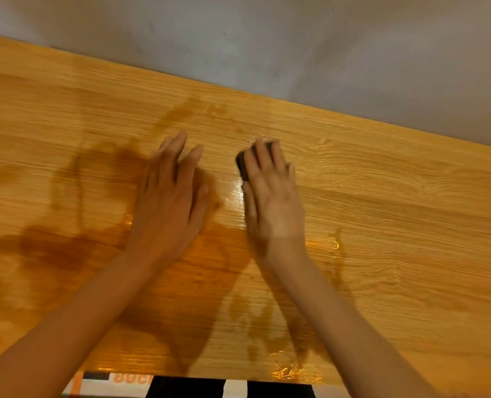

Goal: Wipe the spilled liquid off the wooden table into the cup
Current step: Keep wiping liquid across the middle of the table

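Brown liquid [51,251] is smeared in wide streaks over the left and middle of the wooden table [411,211]. More of it glints near the front edge. My right hand [273,202] lies flat on a small dark wiping pad [242,165] in mid-table, its straight fingers pressing it down. Only the pad's left and far edges show. My left hand [169,202] rests palm down on the wet wood just left of it, fingers spread and straight, holding nothing. No cup is in view. Both hands are motion-blurred.
A grey wall [296,38] runs along the table's far edge. Below the front edge, a white printed thing [117,383] and dark clothing [186,387] show. The right part of the tabletop looks dry.
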Demonstrator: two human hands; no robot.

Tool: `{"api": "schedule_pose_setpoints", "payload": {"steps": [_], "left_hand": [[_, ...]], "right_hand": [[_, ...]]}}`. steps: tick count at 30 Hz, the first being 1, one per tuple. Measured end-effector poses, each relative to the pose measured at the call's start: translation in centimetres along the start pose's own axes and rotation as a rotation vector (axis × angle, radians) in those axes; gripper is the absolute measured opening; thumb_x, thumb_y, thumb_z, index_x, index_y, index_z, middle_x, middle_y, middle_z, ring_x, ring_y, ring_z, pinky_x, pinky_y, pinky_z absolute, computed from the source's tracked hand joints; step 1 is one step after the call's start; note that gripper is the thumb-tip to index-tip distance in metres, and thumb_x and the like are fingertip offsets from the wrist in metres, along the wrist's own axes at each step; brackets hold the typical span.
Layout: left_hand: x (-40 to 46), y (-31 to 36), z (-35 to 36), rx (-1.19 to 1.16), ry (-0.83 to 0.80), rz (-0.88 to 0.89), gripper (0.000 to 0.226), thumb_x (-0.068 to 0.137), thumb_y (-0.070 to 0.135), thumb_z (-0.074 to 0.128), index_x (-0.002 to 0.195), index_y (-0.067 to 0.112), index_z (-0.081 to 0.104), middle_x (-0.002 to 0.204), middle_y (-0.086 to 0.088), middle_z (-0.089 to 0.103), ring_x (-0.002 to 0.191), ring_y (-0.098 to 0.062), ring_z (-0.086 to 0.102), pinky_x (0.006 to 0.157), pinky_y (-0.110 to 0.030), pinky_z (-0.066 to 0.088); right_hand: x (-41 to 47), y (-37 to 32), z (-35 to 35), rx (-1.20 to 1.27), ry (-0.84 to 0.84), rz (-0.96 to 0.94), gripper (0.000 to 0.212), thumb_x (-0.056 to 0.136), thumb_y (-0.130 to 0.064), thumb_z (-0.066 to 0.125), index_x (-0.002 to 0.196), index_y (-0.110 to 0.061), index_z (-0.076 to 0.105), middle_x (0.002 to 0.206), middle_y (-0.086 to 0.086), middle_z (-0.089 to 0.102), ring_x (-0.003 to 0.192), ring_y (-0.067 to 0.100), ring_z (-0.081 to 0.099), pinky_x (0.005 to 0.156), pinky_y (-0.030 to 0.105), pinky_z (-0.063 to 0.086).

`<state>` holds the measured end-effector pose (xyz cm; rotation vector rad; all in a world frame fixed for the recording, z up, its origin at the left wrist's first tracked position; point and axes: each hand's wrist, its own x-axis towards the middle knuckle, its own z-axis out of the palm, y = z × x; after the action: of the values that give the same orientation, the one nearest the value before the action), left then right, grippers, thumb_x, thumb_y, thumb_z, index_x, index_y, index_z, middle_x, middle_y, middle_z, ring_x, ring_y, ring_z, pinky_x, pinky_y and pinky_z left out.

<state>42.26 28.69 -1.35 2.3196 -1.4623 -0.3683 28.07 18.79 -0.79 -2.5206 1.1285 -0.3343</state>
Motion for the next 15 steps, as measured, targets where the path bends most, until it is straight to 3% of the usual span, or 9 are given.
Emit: {"api": "schedule_pose_setpoints", "payload": {"steps": [3, 10, 15], "left_hand": [[-2.4, -0.4, -0.3, -0.022, -0.012, -0.049, 0.054, 0.104, 0.035, 0.037, 0.153, 0.011, 0.037, 0.166, -0.013, 0.023, 0.154, -0.033, 0.019, 0.122, -0.055, 0.023], [-4.6, 0.5, 0.7, -0.007, 0.035, -0.051, 0.056, 0.103, 0.032, 0.04, 0.155, 0.012, 0.035, 0.167, -0.011, 0.023, 0.155, -0.027, 0.017, 0.123, -0.043, 0.014], [-4.6, 0.7, 0.9, 0.045, 0.057, -0.055, 0.057, 0.102, 0.031, 0.039, 0.154, 0.01, 0.037, 0.166, -0.014, 0.026, 0.153, -0.03, 0.02, 0.122, -0.043, 0.017]], "right_hand": [[-2.1, -0.2, -0.2, 0.004, -0.042, -0.053, 0.043, 0.103, -0.017, 0.046, 0.145, -0.01, 0.042, 0.154, 0.008, 0.037, 0.147, 0.025, 0.023, 0.123, 0.038, 0.011], [9.1, 0.2, 0.8, 0.011, 0.054, 0.069, 0.043, 0.105, -0.019, 0.037, 0.146, -0.011, 0.04, 0.157, 0.008, 0.032, 0.148, 0.026, 0.019, 0.12, 0.034, 0.004], [-1.2, -1.7, 0.7, 0.015, 0.017, -0.008, 0.043, 0.103, -0.017, 0.045, 0.145, -0.01, 0.042, 0.154, 0.009, 0.036, 0.147, 0.027, 0.023, 0.122, 0.039, 0.011]]}}
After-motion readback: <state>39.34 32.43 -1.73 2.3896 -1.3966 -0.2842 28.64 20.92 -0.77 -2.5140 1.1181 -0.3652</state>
